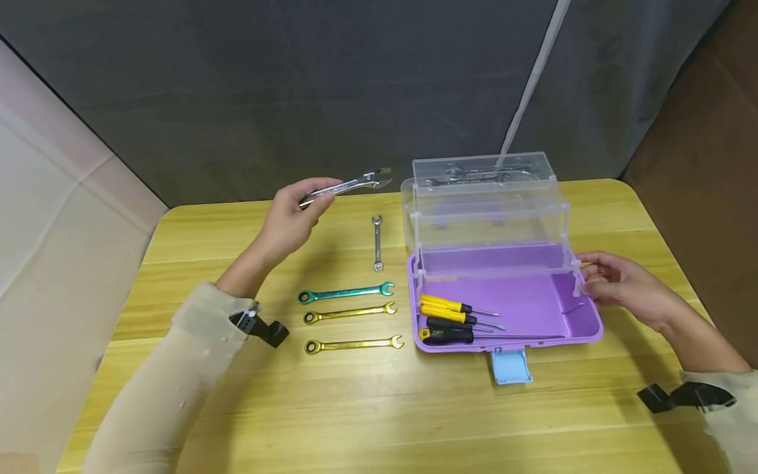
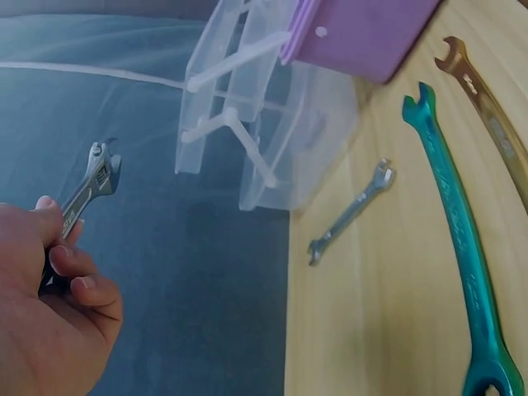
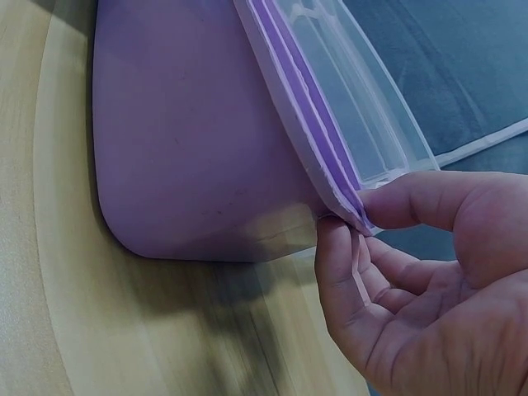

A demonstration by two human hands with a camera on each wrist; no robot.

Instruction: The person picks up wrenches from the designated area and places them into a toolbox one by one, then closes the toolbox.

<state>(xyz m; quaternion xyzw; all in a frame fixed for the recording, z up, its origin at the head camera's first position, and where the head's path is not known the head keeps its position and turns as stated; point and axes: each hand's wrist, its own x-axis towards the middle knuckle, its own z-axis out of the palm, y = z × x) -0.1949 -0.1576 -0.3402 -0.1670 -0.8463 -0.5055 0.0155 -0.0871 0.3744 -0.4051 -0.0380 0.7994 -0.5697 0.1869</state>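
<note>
My left hand grips a silver adjustable wrench by its handle, raised near the table's far edge, its head pointing right. In the left wrist view the wrench shows its adjusting screw, while my fingers cover the handle's end. At the right end of the purple toolbox, my right hand pinches the rim between thumb and fingers, as the right wrist view also shows. The toolbox stands with its clear trays raised; silver wrenches lie in the top one. Several screwdrivers lie in the purple base.
Left of the toolbox lie a small silver open-end wrench, a teal combination wrench and two gold ones, the upper and the lower. A blue latch hangs at the toolbox front. Dark cloth rises behind the table.
</note>
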